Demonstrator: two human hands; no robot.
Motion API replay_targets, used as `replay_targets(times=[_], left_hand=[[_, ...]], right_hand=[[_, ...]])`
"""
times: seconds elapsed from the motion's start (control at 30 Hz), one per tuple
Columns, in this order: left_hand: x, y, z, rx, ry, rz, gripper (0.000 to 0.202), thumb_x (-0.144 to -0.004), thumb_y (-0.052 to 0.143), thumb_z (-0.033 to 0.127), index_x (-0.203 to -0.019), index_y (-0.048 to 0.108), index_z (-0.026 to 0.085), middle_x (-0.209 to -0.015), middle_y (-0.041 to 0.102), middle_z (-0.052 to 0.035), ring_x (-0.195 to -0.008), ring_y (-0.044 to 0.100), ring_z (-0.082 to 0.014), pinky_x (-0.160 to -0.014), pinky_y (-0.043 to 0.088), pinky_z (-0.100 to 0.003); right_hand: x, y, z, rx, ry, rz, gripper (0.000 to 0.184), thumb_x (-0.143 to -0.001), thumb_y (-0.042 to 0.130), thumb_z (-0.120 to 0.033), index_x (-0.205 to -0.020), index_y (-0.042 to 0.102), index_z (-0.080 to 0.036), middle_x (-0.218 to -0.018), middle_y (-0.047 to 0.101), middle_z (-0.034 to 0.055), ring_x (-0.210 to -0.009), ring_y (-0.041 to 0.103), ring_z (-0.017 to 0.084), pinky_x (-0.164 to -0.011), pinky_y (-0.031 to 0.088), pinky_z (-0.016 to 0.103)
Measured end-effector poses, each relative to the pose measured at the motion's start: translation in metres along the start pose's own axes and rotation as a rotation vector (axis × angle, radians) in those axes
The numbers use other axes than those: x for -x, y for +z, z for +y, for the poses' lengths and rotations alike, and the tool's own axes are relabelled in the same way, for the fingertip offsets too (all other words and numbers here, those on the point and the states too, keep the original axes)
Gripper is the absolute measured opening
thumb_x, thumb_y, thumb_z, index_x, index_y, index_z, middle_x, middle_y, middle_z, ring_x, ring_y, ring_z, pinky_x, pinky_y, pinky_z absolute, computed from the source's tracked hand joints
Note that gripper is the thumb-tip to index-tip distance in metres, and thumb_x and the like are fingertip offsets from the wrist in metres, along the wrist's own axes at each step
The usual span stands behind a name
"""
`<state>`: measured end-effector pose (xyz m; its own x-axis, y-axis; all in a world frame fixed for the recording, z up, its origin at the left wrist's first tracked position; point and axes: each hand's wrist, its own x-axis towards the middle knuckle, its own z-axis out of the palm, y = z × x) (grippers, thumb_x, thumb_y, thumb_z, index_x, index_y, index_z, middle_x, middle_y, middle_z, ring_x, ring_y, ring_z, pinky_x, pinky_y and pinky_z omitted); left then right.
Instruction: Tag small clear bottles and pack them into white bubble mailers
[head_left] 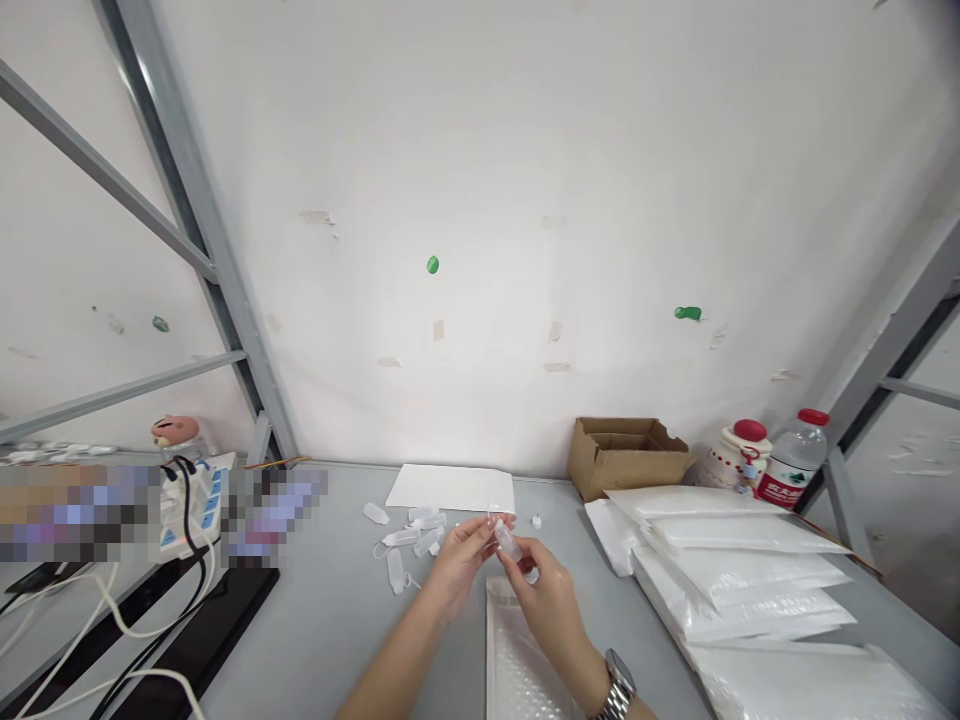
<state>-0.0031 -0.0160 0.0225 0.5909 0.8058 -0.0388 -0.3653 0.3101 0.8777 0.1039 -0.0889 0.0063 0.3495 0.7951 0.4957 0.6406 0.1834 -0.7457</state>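
Over the grey table [337,610], my left hand [459,565] and my right hand [547,595] meet around one small clear plastic vial [508,541]. Both pinch it with closed fingertips, left from the left side, right from below. A white bubble mailer [517,660] lies flat under my right wrist, which wears a metal watch [619,685]. Several more small clear vials [409,545] lie scattered on the table just left of my hands. A tiny white cap [536,521] sits beyond my right hand.
A white sheet [452,487] lies by the wall. An open cardboard box [626,455], a red-capped jar [739,455] and a water bottle [793,455] stand at back right. Stacked white mailers [742,580] fill the right. A power strip [196,500] with cables sits at left.
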Motion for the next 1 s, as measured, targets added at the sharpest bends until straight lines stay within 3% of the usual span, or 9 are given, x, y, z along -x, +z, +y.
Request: replay_targets(times=[0.23,0.4,0.53,0.67,0.83,1.0], left_hand=[[0.002,0.002,0.001,-0.069,0.020,-0.001,0.033,-0.067,0.067,0.042,-0.081,0.071,0.013,-0.090,0.069,-0.0117,-0.085,0.059,-0.0230,-0.077,0.040,-0.032],[0.004,0.004,0.005,-0.020,0.000,-0.006,0.032,-0.066,0.068,0.042,-0.080,0.070,0.014,-0.089,0.069,-0.0114,-0.087,0.059,-0.0234,-0.079,0.039,-0.032],[0.004,0.003,0.004,0.055,0.000,-0.019,0.033,-0.067,0.067,0.045,-0.078,0.069,0.014,-0.089,0.068,-0.0111,-0.092,0.058,-0.0249,-0.080,0.040,-0.033],[0.002,-0.001,0.002,0.105,-0.001,-0.054,0.032,-0.068,0.068,0.041,-0.088,0.068,0.016,-0.093,0.067,-0.0095,-0.098,0.056,-0.0236,-0.084,0.039,-0.032],[0.001,-0.003,0.000,0.075,-0.012,-0.079,0.030,-0.071,0.065,0.042,-0.086,0.068,0.016,-0.093,0.067,-0.0096,-0.094,0.058,-0.0226,-0.078,0.040,-0.029],[0.003,0.001,0.004,0.029,-0.010,-0.031,0.031,-0.069,0.066,0.043,-0.080,0.069,0.015,-0.090,0.068,-0.0095,-0.089,0.058,-0.0223,-0.076,0.039,-0.030]], right_hand=[[-0.001,-0.003,-0.009,-0.173,0.165,-0.108,0.035,-0.077,0.052,-0.051,-0.070,0.059,-0.018,-0.058,0.061,0.0012,-0.052,0.055,0.015,-0.052,0.044,0.024],[-0.006,-0.004,-0.011,-0.339,0.248,-0.134,0.034,-0.070,0.059,-0.052,-0.067,0.060,-0.017,-0.053,0.058,-0.0005,-0.050,0.053,0.014,-0.051,0.043,0.023],[-0.012,-0.006,-0.014,-0.631,0.400,-0.271,0.037,-0.062,0.066,-0.053,-0.060,0.059,-0.017,-0.047,0.056,-0.0018,-0.043,0.051,0.012,-0.047,0.043,0.024],[-0.013,-0.010,-0.017,-0.761,0.457,-0.324,0.037,-0.063,0.066,-0.051,-0.055,0.057,-0.017,-0.050,0.058,-0.0012,-0.044,0.050,0.010,-0.050,0.043,0.024],[-0.013,-0.007,-0.013,-0.754,0.452,-0.311,0.033,-0.063,0.068,-0.048,-0.062,0.062,-0.015,-0.052,0.061,0.0002,-0.046,0.052,0.011,-0.052,0.043,0.025],[-0.010,-0.001,-0.007,-0.567,0.389,-0.201,0.030,-0.064,0.068,-0.045,-0.066,0.058,-0.017,-0.052,0.058,-0.0017,-0.050,0.053,0.013,-0.052,0.044,0.025]])
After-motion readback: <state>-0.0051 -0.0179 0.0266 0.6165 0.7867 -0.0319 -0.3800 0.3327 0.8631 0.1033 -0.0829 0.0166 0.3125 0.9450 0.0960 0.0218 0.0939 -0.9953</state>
